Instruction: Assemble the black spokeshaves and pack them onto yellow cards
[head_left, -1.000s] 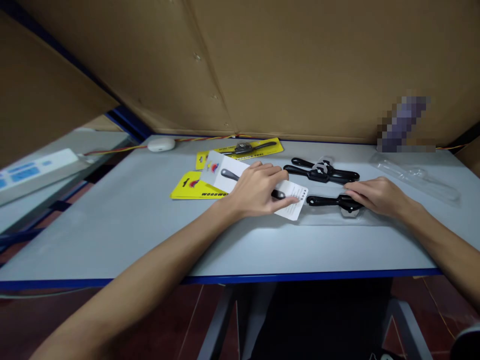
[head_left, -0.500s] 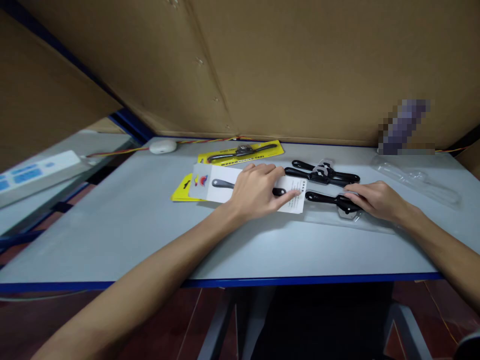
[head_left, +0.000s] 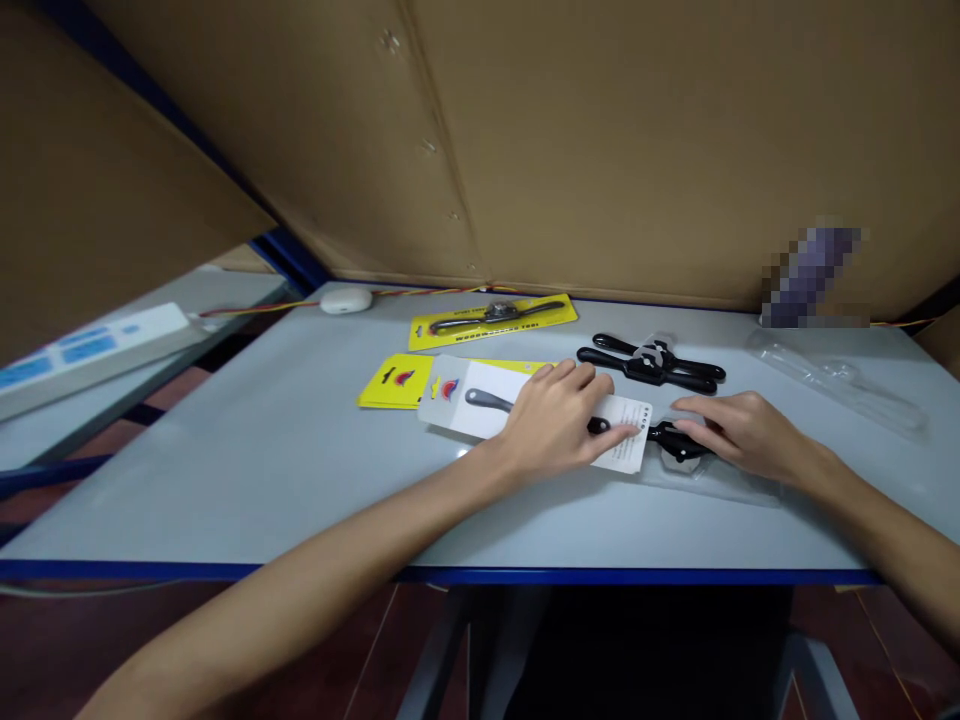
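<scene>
My left hand (head_left: 559, 415) grips a white printed backing card (head_left: 491, 385), its thumb along the card's right end. The card slants low over the table and partly covers a yellow card (head_left: 397, 380). Beside it, the fingers of my right hand (head_left: 742, 435) are closed on a black spokeshave (head_left: 679, 440) with a pale metal blade. A clear plastic blister (head_left: 750, 490) lies under and around this spokeshave; its left handle goes out of sight by the white card. Just behind sit two more black spokeshaves (head_left: 649, 365), lying against each other.
Toward the back lies a yellow-carded spokeshave pack (head_left: 495, 318). A clear blister shell (head_left: 840, 385) rests at the right. A white case (head_left: 345, 300) and a red-yellow wire run along the cardboard wall (head_left: 600, 150). At the left is a power strip (head_left: 97, 345).
My left hand has moved the white card rightward and nearer, exposing more of the yellow card. The card's right end now meets the spokeshave at my right hand. The view has shifted slightly.
</scene>
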